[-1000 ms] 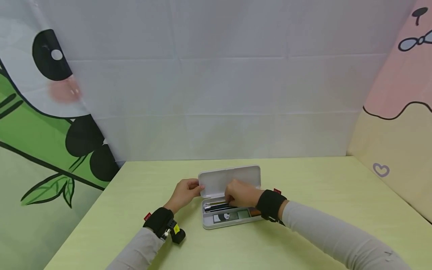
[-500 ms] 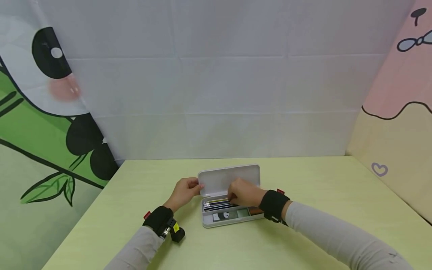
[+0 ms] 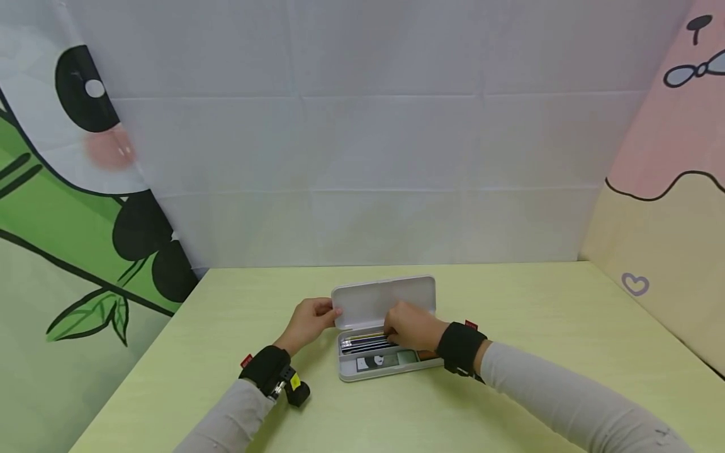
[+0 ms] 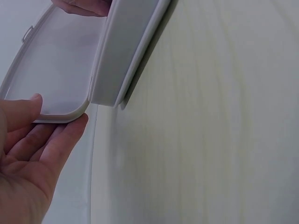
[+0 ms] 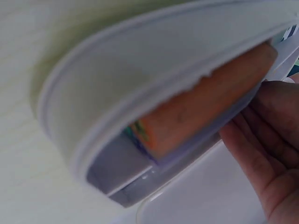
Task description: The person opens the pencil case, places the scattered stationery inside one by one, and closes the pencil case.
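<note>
An open pencil case [image 3: 391,374] of pale grey-white stands on the table, its lid [image 3: 382,305] tilted up at the back. My left hand [image 3: 308,324] pinches the lid's left corner, thumb inside and fingers behind, as the left wrist view shows. Several pencils [image 3: 362,343] lie side by side in the rear compartment. Over their right part is my right hand [image 3: 416,325], fingers bent down into the case; I cannot tell whether they grip the pencils. An orange-brown block [image 5: 210,102] sits in the front compartment, near the right fingers.
In the front compartment are also a panda-printed piece [image 3: 370,362] and a green block [image 3: 406,357]. The pale yellow table [image 3: 510,314] reaches back to a white cloth wall [image 3: 368,157]. Printed cartoon cloths hang at both sides.
The right hand has shifted slightly right along the pencils, which lie more evenly in their compartment than a second ago. The left hand stays on the lid.
</note>
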Motion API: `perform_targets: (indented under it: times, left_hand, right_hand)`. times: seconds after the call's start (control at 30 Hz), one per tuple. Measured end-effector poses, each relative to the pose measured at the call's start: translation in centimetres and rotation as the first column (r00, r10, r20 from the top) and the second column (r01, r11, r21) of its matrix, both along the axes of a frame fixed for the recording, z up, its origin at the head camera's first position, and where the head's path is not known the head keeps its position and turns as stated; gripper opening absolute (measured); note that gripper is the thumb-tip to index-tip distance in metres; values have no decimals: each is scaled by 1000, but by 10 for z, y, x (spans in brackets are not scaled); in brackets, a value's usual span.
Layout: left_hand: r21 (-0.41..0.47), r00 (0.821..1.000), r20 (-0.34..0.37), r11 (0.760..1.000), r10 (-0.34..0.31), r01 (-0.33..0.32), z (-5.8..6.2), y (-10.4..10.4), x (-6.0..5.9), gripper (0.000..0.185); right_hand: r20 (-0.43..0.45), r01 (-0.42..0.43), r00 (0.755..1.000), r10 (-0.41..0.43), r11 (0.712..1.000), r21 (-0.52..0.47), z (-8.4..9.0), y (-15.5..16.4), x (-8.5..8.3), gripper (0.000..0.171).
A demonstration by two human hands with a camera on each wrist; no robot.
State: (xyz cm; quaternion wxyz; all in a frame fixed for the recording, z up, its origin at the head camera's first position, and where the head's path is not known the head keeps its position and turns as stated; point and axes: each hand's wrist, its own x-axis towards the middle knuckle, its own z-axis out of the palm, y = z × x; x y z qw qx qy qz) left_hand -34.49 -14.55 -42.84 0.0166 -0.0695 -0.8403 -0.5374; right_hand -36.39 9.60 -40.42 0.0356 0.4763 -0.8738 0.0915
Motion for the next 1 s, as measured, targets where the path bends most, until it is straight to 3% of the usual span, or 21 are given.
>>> perform_targets:
  times: [0.43,0.6,0.7,0.77,0.87,0.93,1.0]
  left_hand:
    - [11,1000,3,1000,0,0,-1,-1,-2,29]
    - [12,1000,0,1000,-7,7,-3,0,-1,29]
    - [8,1000,0,1000,-12,12,-2,1,-1,29]
    - [3,1000,2,1000,-9,9,-1,2,-1,28]
    - [-6,1000,-5,1000,-11,11,1,2,-2,29]
    - [-8,1000,-12,1000,-15,15,2,2,-3,29]
    - [-15,1000,-18,1000,-21,21,2,1,-4,29]
  right_hand:
    - [25,-13,1000,14,999,-50,1,3,3,4]
    - [32,55,998,-50,978,-200,12,17,0,14]
    - [-8,75,996,-86,911,-406,25,31,-7,24]
    - [-9,92,993,-116,831,-549,32,41,-14,29]
    - [99,188,981,-165,706,-682,38,58,-24,38]
    - [224,292,956,-188,671,-682,38,69,-29,43]
    - [364,407,906,-214,673,-617,33,79,-34,47]
